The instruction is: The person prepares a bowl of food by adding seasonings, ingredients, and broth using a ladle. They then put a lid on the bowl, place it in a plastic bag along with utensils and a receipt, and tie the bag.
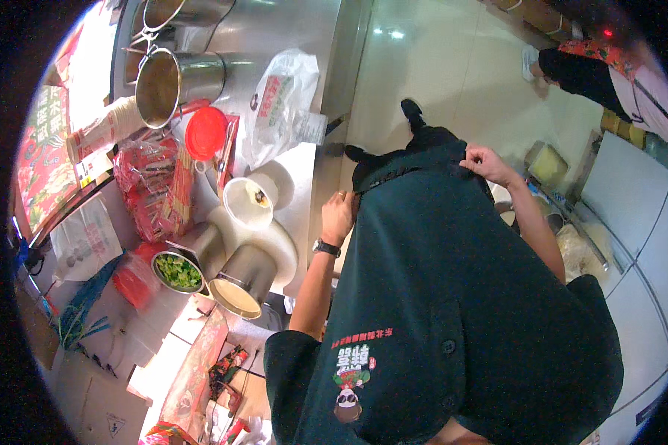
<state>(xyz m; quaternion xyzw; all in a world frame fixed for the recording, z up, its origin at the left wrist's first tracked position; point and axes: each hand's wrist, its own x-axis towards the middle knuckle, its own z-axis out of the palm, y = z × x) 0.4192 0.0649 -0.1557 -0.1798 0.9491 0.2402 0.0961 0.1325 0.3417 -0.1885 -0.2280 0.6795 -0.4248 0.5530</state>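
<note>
My left hand (338, 216), with a watch (326, 247) on its wrist, is closed at the left side of the hem of my dark green polo shirt (423, 250). At the hem's right side, my right hand (487, 165) pinches the cloth between curled fingers. The shirt bears a printed logo and writing on its chest. Beyond the hem show my black shoes (412, 114). On the counter nearest my left hand stands a white plastic tub (249, 203) with a little food in its bottom. Below it is a metal pot (242, 283) of pale liquid.
Along the steel counter (278, 28) at left stand a tall pot (183, 83), stacked paper cups (103, 128), wrapped skewers (156, 189), a red lid (206, 133), a bagged order (284, 105) and chopped greens (178, 272). Another person (590, 78) is at upper right, near a white cabinet (629, 200).
</note>
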